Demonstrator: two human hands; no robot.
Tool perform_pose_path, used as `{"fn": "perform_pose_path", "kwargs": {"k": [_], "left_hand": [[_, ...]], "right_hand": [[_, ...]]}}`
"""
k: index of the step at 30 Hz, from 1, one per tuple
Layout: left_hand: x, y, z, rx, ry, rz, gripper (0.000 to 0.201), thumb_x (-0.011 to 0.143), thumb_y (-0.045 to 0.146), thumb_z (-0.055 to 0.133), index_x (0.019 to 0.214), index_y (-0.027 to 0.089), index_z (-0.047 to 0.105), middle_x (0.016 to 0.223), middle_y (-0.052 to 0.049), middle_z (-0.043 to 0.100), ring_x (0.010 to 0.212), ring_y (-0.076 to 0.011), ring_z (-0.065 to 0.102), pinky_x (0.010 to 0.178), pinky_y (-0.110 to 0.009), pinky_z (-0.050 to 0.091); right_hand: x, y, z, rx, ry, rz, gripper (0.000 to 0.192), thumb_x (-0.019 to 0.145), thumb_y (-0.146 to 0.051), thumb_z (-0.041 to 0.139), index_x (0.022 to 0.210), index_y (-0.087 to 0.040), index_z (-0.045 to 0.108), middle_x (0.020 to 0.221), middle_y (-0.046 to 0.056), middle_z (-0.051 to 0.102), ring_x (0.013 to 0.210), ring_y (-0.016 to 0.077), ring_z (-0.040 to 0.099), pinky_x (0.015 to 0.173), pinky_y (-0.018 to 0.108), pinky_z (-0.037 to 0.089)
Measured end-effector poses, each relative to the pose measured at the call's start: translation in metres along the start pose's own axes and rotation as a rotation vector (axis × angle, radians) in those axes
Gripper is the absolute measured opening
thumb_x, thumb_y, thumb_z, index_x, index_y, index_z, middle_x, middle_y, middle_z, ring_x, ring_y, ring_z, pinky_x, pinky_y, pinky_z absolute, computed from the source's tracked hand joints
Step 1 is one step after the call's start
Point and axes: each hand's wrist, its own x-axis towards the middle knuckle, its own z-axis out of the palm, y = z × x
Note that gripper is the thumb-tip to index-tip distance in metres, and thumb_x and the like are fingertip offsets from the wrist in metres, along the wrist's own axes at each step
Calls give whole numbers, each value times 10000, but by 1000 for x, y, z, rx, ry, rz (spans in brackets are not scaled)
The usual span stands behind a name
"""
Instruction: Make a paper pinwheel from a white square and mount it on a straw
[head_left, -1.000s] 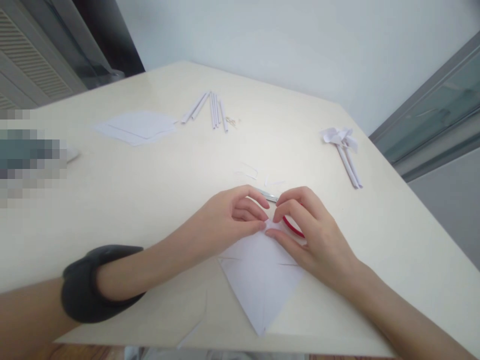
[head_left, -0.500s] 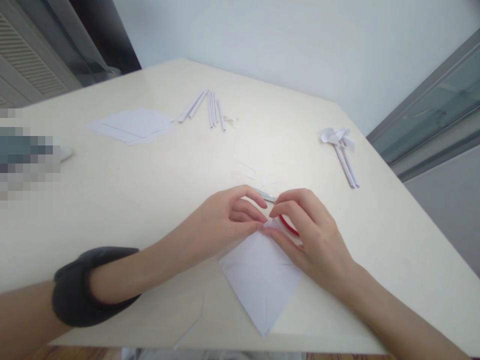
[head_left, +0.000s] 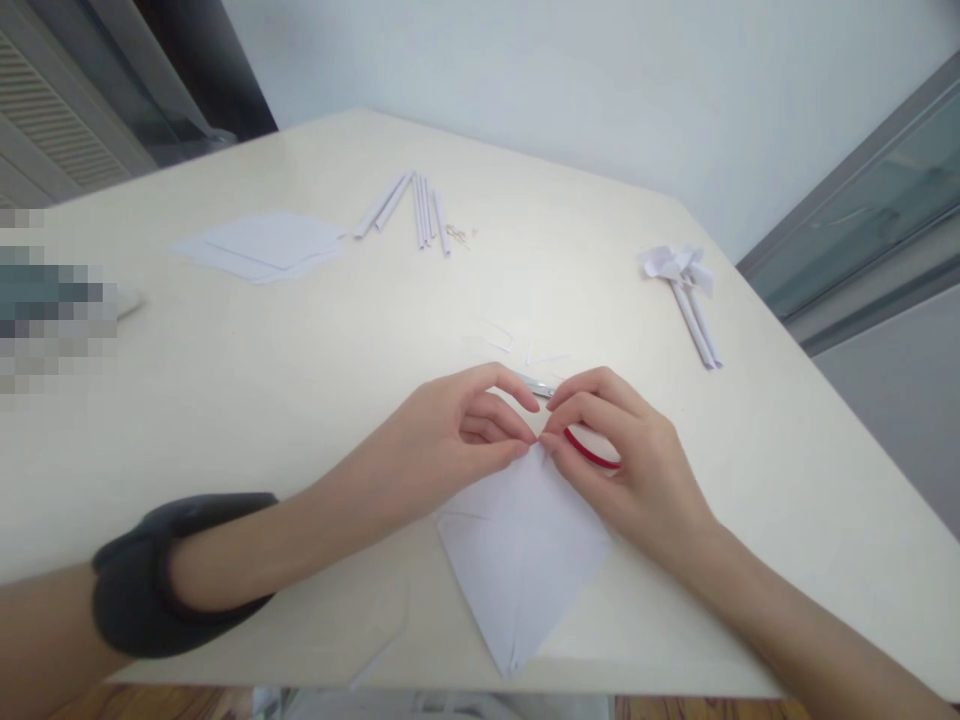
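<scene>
A white paper square lies cornerwise at the table's near side, with creases and slits running in from its corners. My left hand, a black band on its wrist, pinches the paper's far corner between thumb and fingers. Right beside it, my right hand pinches the same corner from the other side; the fingertips of both hands nearly meet. Beneath and behind my right hand lies a pair of scissors, its metal blades pointing left and a red handle loop showing under the fingers.
Thin paper strips lie beyond the scissors. Several rolled paper tubes are at the back, by small tan bits. Flat paper sheets lie back left. Two paper pinwheel-like pieces on tubes rest at right.
The paper has turned slightly, its near corner shifting left. My right hand's thumb has drawn up to the far corner, and the fingertips have closed in there.
</scene>
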Motion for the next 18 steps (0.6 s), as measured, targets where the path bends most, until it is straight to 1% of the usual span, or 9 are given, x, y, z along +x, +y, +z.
{"fn": "perform_pose_path", "kwargs": {"k": [3, 5, 7, 10, 12, 15, 18], "left_hand": [[0, -1, 0, 16, 3, -14, 150, 826, 263, 589, 972, 259, 551, 836, 27, 703, 778, -140, 657, 650, -226, 495], [0, -2, 0, 8, -10, -9, 161, 825, 264, 591, 979, 261, 542, 853, 28, 695, 810, -141, 656, 695, -241, 506], [0, -1, 1, -4, -43, 1, 189, 818, 250, 597, 994, 256, 528, 880, 23, 680, 843, -143, 652, 761, -266, 511], [0, -1, 4, -12, -113, -16, 285, 778, 201, 626, 1035, 248, 511, 944, 5, 658, 883, -157, 644, 801, -293, 512], [0, -2, 4, -3, -154, -29, 323, 756, 153, 619, 1047, 246, 517, 979, -5, 653, 918, -172, 638, 813, -311, 510], [0, -4, 4, 17, -180, -21, 305, 754, 106, 567, 1021, 251, 552, 1012, -6, 661, 974, -191, 631, 845, -340, 497], [1, -5, 3, -9, -173, -2, 291, 766, 93, 533, 1001, 257, 579, 1073, 0, 662, 1013, -194, 623, 869, -345, 487]], "right_hand": [[3, 1, -4, 117, -40, 95, 97, 812, -93, 583, 765, -171, 615, 950, 30, 568, 870, 130, 570, 777, 260, 438], [5, 2, -5, 181, -64, 135, 105, 818, -97, 581, 763, -177, 622, 941, 23, 572, 875, 129, 571, 784, 262, 436], [5, 3, -5, 233, -81, 166, 107, 828, -112, 577, 760, -182, 623, 937, 19, 575, 886, 131, 569, 790, 265, 433], [5, 3, -4, 315, -88, 217, 101, 847, -155, 571, 762, -187, 615, 936, 16, 576, 896, 132, 563, 783, 262, 435], [5, 3, -4, 375, -97, 252, 106, 859, -181, 563, 763, -191, 606, 930, 13, 575, 890, 128, 556, 750, 251, 437], [5, 2, -7, 434, -125, 309, 124, 882, -238, 542, 772, -199, 585, 906, 7, 576, 853, 123, 541, 689, 243, 428], [6, 4, -13, 460, -201, 389, 120, 906, -329, 501, 879, -229, 564, 874, -1, 576, 795, 124, 536, 617, 245, 415]]}}
